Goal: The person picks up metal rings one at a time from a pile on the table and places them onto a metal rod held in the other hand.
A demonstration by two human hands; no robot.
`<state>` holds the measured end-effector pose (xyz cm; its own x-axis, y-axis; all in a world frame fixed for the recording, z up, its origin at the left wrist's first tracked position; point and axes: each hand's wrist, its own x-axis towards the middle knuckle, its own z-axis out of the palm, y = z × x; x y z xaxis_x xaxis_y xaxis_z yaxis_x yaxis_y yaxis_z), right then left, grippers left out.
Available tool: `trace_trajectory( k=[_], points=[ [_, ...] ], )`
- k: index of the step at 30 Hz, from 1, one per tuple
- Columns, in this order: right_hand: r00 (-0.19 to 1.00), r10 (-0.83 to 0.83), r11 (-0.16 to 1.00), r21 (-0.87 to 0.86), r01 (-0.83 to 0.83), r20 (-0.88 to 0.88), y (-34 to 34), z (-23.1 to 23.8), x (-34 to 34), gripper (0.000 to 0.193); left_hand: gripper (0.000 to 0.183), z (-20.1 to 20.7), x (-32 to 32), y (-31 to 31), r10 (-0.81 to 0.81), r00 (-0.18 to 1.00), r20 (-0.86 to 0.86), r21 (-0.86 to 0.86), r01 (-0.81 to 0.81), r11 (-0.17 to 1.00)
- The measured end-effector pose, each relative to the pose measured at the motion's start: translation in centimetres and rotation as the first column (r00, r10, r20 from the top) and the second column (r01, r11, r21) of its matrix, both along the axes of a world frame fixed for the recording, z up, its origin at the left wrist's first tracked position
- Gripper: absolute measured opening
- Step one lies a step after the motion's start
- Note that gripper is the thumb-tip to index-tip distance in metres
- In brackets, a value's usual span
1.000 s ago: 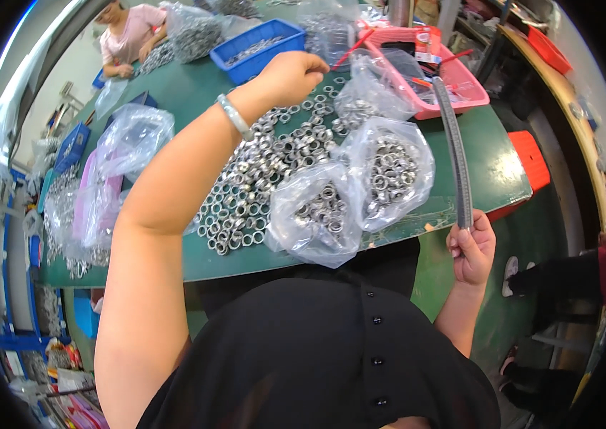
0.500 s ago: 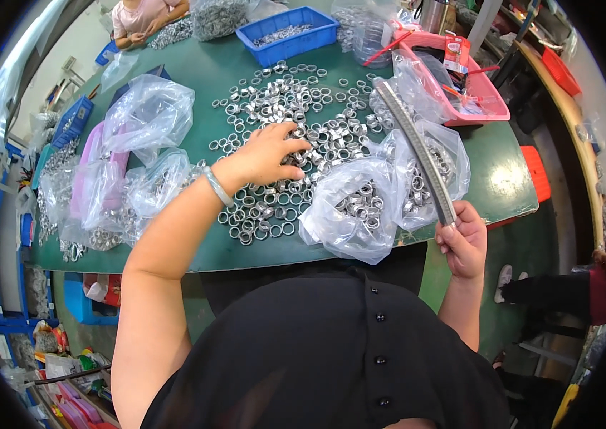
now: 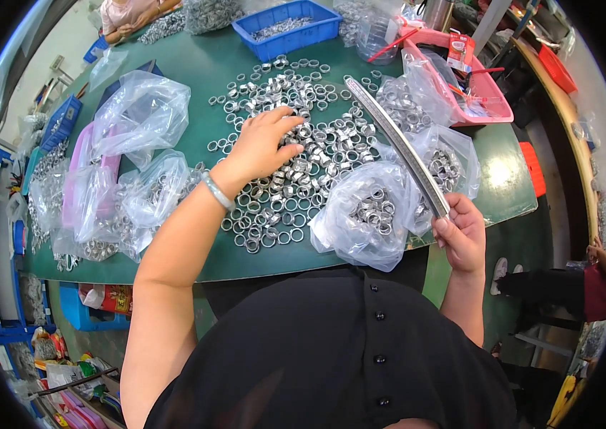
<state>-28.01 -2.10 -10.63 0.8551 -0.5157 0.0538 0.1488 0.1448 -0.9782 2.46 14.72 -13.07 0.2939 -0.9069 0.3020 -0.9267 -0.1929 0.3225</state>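
Many loose silver metal rings [image 3: 285, 204] lie in a broad pile on the green table [image 3: 210, 254]. My left hand [image 3: 264, 146] rests over the middle of the pile, fingers spread toward the right; its fingertips reach the rings. At the right, my right hand [image 3: 463, 232] grips the near end of a long, narrow silver ruler-like strip [image 3: 404, 150], which looks curved and slants up to the left. Below the strip sits an open clear plastic bag [image 3: 349, 239] of rings, with another bag [image 3: 464, 163] of rings beyond it.
At the back stands a blue bin [image 3: 267, 48] of small metal parts. A pink basket [image 3: 500, 111] with mixed items is at the far right. Plastic bags [image 3: 142, 107] and a lilac tray [image 3: 69, 187] crowd the left side. Another person [image 3: 120, 18] sits across the table.
The strip's far end has swung left over the rings, with my right hand still gripping it. My left hand has shifted slightly up and left over the pile.
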Motion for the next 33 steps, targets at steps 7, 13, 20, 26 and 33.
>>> trace_trajectory(
  k=[7,13,20,26,33],
  points=[
    [0.999,-0.006,1.0,-0.03,0.004,-0.05,0.0,0.2,0.4,0.027,0.036,0.5,-1.0,-0.7,-0.081,0.993,-0.082,0.256,0.1,0.962],
    [0.999,0.007,0.999,-0.039,-0.009,-0.051,-0.1,0.3,0.7,0.026,0.03,0.7,-2.7,0.8,-0.102,0.991,-0.089,0.177,0.116,0.977],
    [0.998,0.016,0.998,-0.056,-0.02,-0.061,0.0,0.4,0.9,0.025,0.024,0.7,-3.3,3.0,-0.127,0.985,-0.119,0.044,0.133,0.99],
    [0.997,0.013,0.997,-0.076,-0.018,-0.076,0.2,0.5,1.1,0.025,0.021,0.6,-3.7,4.8,-0.1,0.986,-0.132,-0.097,0.087,0.991],
    [0.996,0.027,0.993,-0.11,-0.036,-0.089,0.8,0.8,1.5,0.025,0.023,0.4,-3.7,6.1,0.006,0.991,-0.136,-0.091,-0.018,0.996]
  ],
)
